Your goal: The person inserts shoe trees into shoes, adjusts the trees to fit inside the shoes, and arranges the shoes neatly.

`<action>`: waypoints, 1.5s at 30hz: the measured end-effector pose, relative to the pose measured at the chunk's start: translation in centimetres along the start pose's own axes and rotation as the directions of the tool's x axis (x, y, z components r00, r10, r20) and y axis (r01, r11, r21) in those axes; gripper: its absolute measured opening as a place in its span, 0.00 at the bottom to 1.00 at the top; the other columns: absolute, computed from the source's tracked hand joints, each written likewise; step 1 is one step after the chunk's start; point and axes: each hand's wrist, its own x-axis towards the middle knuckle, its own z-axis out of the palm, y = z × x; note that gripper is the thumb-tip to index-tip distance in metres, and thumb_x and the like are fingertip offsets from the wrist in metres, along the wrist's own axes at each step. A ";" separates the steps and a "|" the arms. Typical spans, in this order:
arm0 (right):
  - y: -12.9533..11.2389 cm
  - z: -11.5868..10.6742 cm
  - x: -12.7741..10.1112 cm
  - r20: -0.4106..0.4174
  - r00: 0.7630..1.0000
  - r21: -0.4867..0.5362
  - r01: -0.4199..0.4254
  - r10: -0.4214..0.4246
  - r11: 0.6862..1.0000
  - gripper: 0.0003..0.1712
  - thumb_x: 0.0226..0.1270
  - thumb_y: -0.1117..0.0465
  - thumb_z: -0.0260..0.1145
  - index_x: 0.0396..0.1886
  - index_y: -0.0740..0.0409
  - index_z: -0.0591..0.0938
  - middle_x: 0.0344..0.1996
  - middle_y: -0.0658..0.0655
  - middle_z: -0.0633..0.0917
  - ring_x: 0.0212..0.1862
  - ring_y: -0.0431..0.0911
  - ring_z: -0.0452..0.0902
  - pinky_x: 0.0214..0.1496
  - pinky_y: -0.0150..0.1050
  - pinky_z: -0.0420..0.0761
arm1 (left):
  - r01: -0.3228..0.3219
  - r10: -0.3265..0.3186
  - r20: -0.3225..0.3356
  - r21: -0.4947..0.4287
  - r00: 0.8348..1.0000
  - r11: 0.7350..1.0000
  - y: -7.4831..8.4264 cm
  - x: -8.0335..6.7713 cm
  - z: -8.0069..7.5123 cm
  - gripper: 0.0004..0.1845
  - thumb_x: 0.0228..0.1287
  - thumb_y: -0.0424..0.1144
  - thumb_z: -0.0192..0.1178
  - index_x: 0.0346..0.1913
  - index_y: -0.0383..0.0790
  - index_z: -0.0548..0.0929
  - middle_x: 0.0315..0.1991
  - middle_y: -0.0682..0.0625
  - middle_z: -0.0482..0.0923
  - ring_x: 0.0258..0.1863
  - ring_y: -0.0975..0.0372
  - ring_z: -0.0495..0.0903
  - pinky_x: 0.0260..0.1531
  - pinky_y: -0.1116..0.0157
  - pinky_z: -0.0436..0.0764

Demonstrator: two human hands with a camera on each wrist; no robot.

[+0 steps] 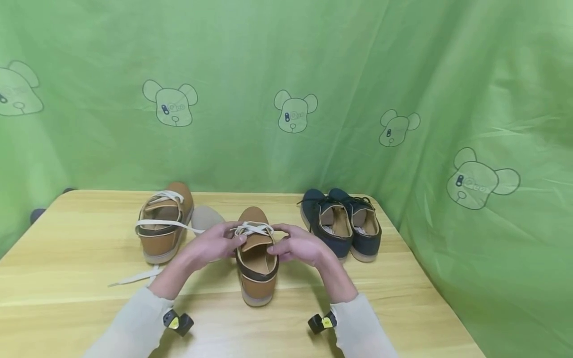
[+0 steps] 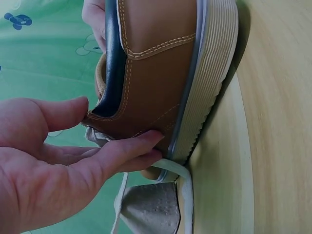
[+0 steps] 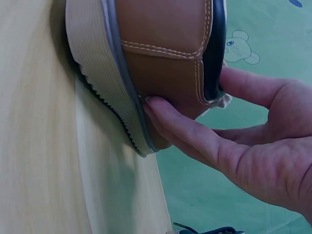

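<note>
A brown lace-up shoe [image 1: 258, 288] stands on the table with its heel towards me and white laces [image 1: 254, 227] crossed over its tongue. My left hand [image 1: 217, 243] grips its left side near the laces; in the left wrist view the thumb is at the collar edge and the fingers lie along the brown leather [image 2: 156, 87]. On the opposite side my right hand [image 1: 304, 244] holds it likewise, thumb at the opening and fingers against the outer wall [image 3: 161, 73]. The sole's toe end is partly hidden by the hands in the head view.
Left of the held shoe stands its brown mate [image 1: 158, 243], a long white lace [image 1: 139, 277] trailing onto the table [image 1: 67, 248]. Between them lies a grey rounded item [image 1: 207, 219], partly hidden. A pair of dark blue shoes [image 1: 333, 243] stands at right. Green curtain [image 1: 241, 59] hangs behind.
</note>
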 end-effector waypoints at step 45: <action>1.1 3.5 -2.0 0.060 0.980 -0.249 0.199 -0.190 0.948 0.78 0.46 0.58 0.85 0.83 0.36 0.38 0.81 0.56 0.53 0.78 0.55 0.56 0.80 0.57 0.53 | -0.035 0.039 -0.028 0.106 0.999 0.994 -0.9 -0.6 -0.4 0.30 0.80 0.43 0.49 0.78 0.33 0.61 0.68 0.36 0.73 0.68 0.45 0.72 0.68 0.46 0.72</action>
